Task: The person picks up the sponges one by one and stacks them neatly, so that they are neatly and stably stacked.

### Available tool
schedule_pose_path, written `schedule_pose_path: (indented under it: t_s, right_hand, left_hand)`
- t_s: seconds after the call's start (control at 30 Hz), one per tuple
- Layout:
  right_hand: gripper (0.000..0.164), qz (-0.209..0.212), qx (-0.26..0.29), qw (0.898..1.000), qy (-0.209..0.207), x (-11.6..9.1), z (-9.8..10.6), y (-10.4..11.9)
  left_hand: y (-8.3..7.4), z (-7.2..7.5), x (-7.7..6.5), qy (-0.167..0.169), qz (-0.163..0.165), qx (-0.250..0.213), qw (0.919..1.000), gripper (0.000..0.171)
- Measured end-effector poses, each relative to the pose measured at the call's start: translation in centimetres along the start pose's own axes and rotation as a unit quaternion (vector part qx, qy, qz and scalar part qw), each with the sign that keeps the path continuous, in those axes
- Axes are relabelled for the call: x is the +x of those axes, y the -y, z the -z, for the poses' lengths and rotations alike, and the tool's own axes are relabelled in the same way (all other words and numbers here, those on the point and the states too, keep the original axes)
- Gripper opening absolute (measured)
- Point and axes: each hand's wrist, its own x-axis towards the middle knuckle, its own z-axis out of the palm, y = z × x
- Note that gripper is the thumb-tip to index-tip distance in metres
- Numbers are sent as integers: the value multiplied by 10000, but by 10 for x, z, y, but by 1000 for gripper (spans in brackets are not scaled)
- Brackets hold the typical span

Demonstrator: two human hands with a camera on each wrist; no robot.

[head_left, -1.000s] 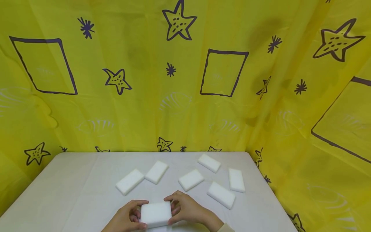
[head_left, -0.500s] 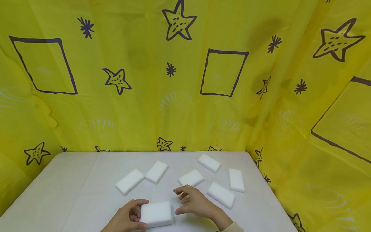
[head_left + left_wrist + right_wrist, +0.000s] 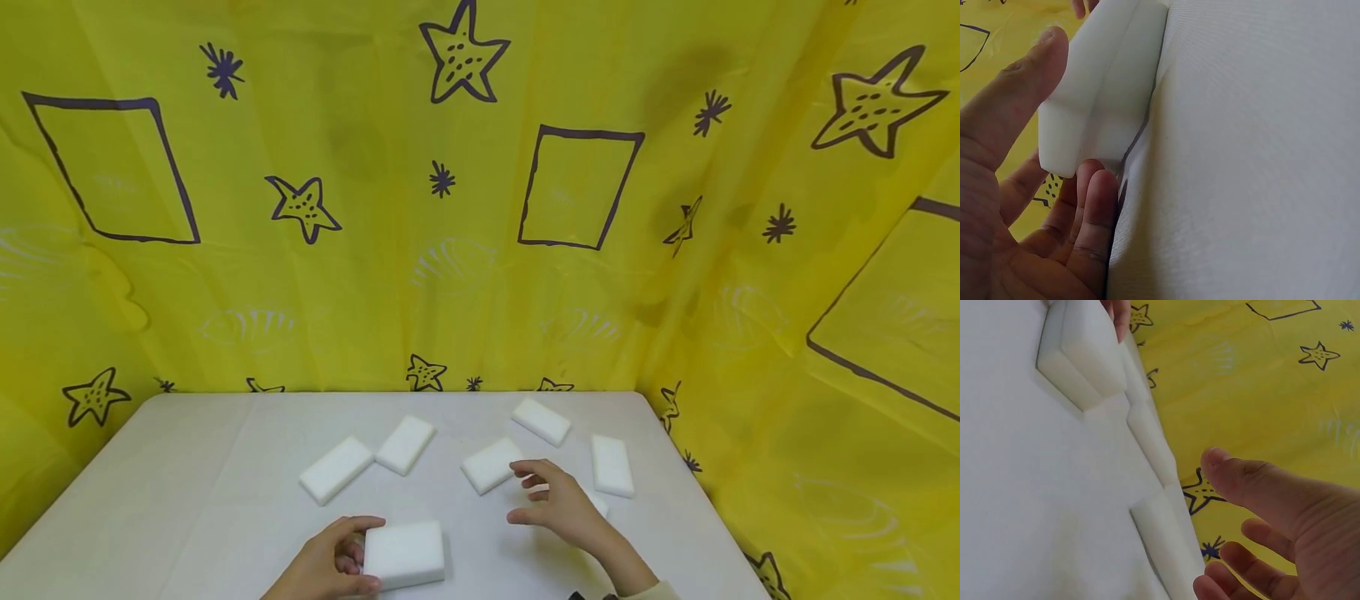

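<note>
Two white sponge blocks (image 3: 405, 552) lie one on top of the other near the table's front; the right wrist view shows the seam of the stack (image 3: 1082, 356). My left hand (image 3: 330, 560) grips the stack's left end, thumb on the near side and fingers at the back corner. In the left wrist view the thumb touches the upper block. To the right, my right hand (image 3: 558, 507) hovers above the table with fingers loosely bent and holding nothing. It partly covers one sponge block (image 3: 599, 505), and its fingertips overlap the edge of another block (image 3: 487, 467).
Two more white blocks lie at the back left, a left one (image 3: 336, 471) and a right one (image 3: 405, 446) meeting at a corner. Others lie at the back (image 3: 542, 422) and right (image 3: 612, 467) of the white table (image 3: 187, 483). A yellow patterned curtain (image 3: 360, 292) surrounds it.
My right hand has let go of the stack's right end and moved right and away from me, over the scattered blocks. My left hand and the stack have stayed put.
</note>
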Motion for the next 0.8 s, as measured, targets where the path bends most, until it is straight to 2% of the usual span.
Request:
schedule_pose_path:
  t_s: [0.23, 0.43, 0.57, 0.8]
  right_hand:
    - [65, -374, -196, 9975, -562, -12, 30, -11]
    - [66, -1047, -610, 9884, -921, -21, 48, -19]
    - [66, -1427, -847, 9809, -1013, -27, 56, -24]
    - [66, -1694, -962, 9756, -1008, -29, 62, -33]
  left_hand:
    - [0, 0, 0, -6, -101, 22, 9999, 75]
    - [0, 0, -1, -19, -123, 14, 9999, 74]
    - [0, 0, -1, -31, -94, 26, 9999, 74]
    - [-1, 0, -2, -29, -59, 0, 10000, 74]
